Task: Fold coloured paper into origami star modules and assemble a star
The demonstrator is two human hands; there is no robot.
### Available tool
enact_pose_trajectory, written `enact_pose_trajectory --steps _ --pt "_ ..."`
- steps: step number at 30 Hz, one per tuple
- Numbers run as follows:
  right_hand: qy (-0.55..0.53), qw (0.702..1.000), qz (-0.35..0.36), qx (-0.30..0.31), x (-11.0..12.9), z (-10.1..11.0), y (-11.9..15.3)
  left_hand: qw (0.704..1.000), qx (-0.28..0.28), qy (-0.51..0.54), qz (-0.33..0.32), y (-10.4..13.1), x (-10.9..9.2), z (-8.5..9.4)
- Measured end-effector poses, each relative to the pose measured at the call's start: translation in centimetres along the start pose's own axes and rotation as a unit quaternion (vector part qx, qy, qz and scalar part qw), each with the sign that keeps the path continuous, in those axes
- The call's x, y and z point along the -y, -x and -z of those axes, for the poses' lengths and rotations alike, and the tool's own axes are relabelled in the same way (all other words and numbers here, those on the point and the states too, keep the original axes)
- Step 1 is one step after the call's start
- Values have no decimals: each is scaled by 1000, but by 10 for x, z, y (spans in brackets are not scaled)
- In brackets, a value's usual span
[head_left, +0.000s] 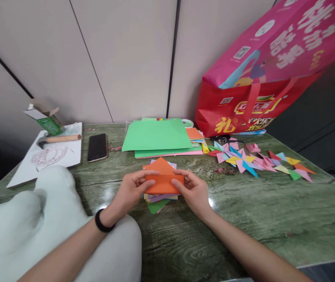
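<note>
Orange paper (164, 185), apparently part-folded, sits pinched in left hand (132, 189) and right hand (196, 192) above remaining loose sheets (156, 206), inward from the front edge of the bench (244, 227), folded pieces (240, 165) already lying toward its right edge.

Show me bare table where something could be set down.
The widest bare patch of the table lies right of the right hand, nearer than the folded paper pieces. A smaller one lies between the phone and the left hand. Crowded: the paper stack between the hands, and the back, with green sheets and red bag.
</note>
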State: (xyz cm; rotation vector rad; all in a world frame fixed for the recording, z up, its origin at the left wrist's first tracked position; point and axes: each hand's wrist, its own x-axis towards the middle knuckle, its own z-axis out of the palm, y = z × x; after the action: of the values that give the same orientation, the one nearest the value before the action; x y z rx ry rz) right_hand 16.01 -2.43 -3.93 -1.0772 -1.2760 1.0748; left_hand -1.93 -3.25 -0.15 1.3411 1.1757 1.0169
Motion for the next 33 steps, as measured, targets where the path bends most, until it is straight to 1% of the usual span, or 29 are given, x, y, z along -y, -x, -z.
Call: enact_pose_trajectory --steps 4,8,11,14,18,21,33 --pt "5 1000 -7 5 -2 1 -1 1000 -1 3 1 0 0 -1" --pt "18 998 -16 53 -6 3 -4 1000 5 10 14 0 -1 -2" --pt "45 996 -15 78 -7 4 -5 998 26 19 45 0 -4 -3" --pt "75 994 -6 77 -6 3 -5 997 41 29 66 1 -5 -3" --pt "88 993 -10 79 -6 3 -4 999 18 5 44 1 -6 -3" --pt "98 992 -12 82 -5 4 -4 999 14 -3 34 1 -6 -3" --pt "114 989 -13 89 -6 5 -5 997 33 26 59 1 -6 -3"
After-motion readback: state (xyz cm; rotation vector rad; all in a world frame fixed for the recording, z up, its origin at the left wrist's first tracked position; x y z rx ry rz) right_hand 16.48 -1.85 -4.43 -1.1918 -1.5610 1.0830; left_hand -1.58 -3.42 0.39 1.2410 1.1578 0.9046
